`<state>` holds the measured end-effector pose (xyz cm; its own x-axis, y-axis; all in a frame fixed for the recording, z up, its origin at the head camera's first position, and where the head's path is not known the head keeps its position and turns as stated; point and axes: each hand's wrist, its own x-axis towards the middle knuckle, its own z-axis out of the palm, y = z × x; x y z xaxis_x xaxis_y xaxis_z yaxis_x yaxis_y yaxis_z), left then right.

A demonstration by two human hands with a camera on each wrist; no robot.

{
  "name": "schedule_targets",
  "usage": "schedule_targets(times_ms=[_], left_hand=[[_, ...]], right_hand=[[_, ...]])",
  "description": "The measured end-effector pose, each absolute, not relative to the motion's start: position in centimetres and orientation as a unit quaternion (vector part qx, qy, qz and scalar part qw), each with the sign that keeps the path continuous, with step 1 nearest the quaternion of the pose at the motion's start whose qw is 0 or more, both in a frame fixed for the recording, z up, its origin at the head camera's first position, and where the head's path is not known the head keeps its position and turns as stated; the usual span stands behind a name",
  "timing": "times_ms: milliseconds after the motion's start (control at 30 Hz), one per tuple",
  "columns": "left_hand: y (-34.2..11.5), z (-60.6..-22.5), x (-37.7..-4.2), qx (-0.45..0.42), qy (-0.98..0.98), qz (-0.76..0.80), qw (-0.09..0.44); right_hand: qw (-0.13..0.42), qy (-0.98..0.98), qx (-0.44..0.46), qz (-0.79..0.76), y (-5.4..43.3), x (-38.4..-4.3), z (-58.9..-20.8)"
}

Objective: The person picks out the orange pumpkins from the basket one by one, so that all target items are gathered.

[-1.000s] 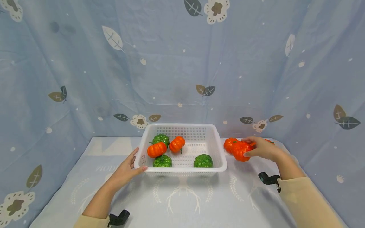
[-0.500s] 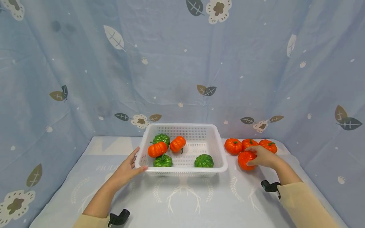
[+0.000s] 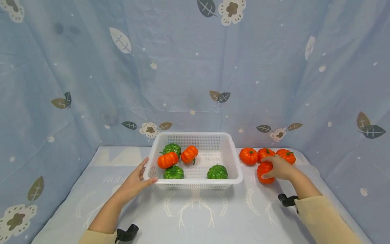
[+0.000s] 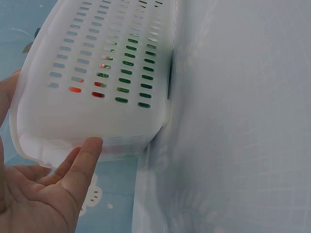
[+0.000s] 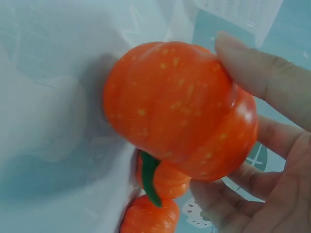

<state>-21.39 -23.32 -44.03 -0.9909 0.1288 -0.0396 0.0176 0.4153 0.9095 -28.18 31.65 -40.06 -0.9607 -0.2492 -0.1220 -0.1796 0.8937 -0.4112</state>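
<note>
In the head view, my right hand (image 3: 278,167) grips an orange mini pumpkin (image 3: 265,173) at the table's right. Thumb and fingers hold it from opposite sides in the right wrist view, where the pumpkin (image 5: 177,109) shows a green stem; whether it touches the table is unclear. Three more orange pumpkins (image 3: 248,156) sit just behind it. My left hand (image 3: 134,184) holds the left front corner of a white perforated basket (image 3: 195,181), thumb on the front rim, fingers along the left side. Inside are two orange pumpkins (image 3: 168,160) and three green pumpkins (image 3: 217,172).
The basket stands near the back of the table, which has a pale printed cloth (image 3: 198,217). A blue patterned curtain (image 3: 189,67) hangs behind and along both sides. Beside each sleeve is a black wrist device (image 3: 287,200).
My right hand has brought its orange pumpkin toward the front and slightly right, away from the others, which now show more fully. My left hand and the basket have stayed in place.
</note>
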Motion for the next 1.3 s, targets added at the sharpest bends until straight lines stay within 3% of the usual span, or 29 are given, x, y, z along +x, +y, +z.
schedule_targets(times_ms=[333,633,933,1300], left_hand=[[-23.4,-43.9,-21.3,0.053,0.839,0.538,0.051],[-23.4,-44.3,-21.5,0.058,0.837,0.542,0.052],[-23.6,-44.2,-21.4,0.051,0.834,0.547,0.056],[-23.7,-44.2,-21.6,0.058,0.834,0.547,0.052]], right_hand=[[0.081,0.957,-0.12,-0.252,31.9,-27.9,-40.1],[0.026,0.947,-0.147,-0.285,32.0,-28.4,-42.3],[0.06,0.925,-0.167,-0.335,32.0,-28.5,-43.1],[0.06,0.942,-0.144,-0.297,31.8,-28.3,-42.7]])
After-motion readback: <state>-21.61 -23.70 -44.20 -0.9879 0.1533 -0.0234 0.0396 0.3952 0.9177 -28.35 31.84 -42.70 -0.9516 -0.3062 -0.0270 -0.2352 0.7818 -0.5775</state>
